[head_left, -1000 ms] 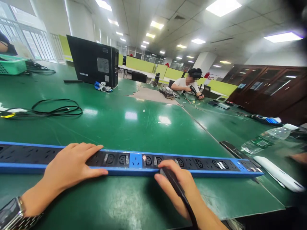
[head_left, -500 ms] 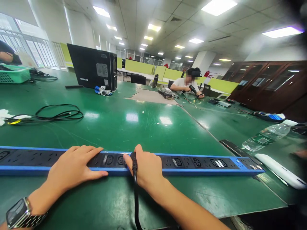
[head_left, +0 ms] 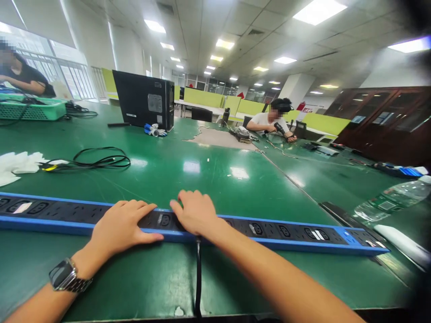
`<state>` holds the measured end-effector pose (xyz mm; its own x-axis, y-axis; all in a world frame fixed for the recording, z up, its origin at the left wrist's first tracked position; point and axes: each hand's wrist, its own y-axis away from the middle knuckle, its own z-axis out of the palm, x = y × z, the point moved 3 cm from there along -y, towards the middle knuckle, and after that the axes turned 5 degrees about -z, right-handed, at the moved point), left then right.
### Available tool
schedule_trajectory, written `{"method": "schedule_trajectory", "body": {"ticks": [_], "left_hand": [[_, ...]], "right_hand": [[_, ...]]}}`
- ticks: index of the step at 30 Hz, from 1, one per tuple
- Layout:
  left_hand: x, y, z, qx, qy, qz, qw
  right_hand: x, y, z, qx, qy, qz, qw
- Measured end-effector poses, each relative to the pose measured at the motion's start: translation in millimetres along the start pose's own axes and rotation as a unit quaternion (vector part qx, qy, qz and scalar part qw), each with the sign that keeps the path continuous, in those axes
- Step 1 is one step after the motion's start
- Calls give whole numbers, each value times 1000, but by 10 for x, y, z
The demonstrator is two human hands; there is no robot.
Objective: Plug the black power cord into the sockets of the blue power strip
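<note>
One big green table (head_left: 235, 278), shiny, with bright spots from the ceiling lights (head_left: 319, 10) and a long seam on the right. Farther off, a bare tan patch (head_left: 215, 137) with a ragged edge. Big room behind: yellow-green dividers (head_left: 202, 97) at the back, dark brown cabinets (head_left: 384, 114) on the right, windows (head_left: 63, 51) on the left.

Across the near part of the table, a long blue and black power strip (head_left: 269, 231), full of sockets. On top of it, left hand (head_left: 123, 224), with a watch (head_left: 62, 273) at the wrist: thumb and fingers spread apart, thumb by the near edge, fingers by the far one. Over the middle of the strip, right hand (head_left: 195, 213), back side up. From under it, a black cable (head_left: 198, 278) down to the table's near edge. Grip hidden from sight; cannot tell if pinching anything. In the way, right arm (head_left: 279, 269), over part of the strip.

Near the strip's right end, a clear bottle (head_left: 392, 199) on its side and a long white thing (head_left: 399, 242). On the left, a looped black cord (head_left: 104, 161) beside white scraps (head_left: 16, 166). Well behind, a black computer tower (head_left: 143, 101) with a blue and white bundle (head_left: 155, 130) at its foot, and a green basket (head_left: 40, 112). Across the table, one person in white (head_left: 264, 120) with a dark tool (head_left: 279, 128); far left, one person in dark clothes (head_left: 27, 76).
</note>
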<state>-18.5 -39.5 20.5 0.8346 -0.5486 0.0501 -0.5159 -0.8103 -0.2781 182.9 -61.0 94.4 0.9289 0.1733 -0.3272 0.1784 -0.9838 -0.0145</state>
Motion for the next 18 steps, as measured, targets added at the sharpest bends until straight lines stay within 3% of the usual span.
{"method": "schedule_trajectory", "body": {"ticks": [3, 5, 12, 15, 18], "left_hand": [[8, 0, -4, -5, -6, 4, 1000], [11, -2, -7, -9, -11, 4, 1000], [25, -12, -22, -14, -2, 0, 1000], [29, -10, -33, -18, 0, -1, 1000], [26, -5, -37, -25, 1, -2, 1000]], "right_hand": [[-53, -54, 166, -13, 25, 0, 1000], [-46, -43, 145, 18, 52, -8, 998], [-103, -75, 184, 32, 59, -16, 998], [7, -42, 221, 66, -33, -20, 997], [329, 183, 149, 154, -192, -53, 968]]}}
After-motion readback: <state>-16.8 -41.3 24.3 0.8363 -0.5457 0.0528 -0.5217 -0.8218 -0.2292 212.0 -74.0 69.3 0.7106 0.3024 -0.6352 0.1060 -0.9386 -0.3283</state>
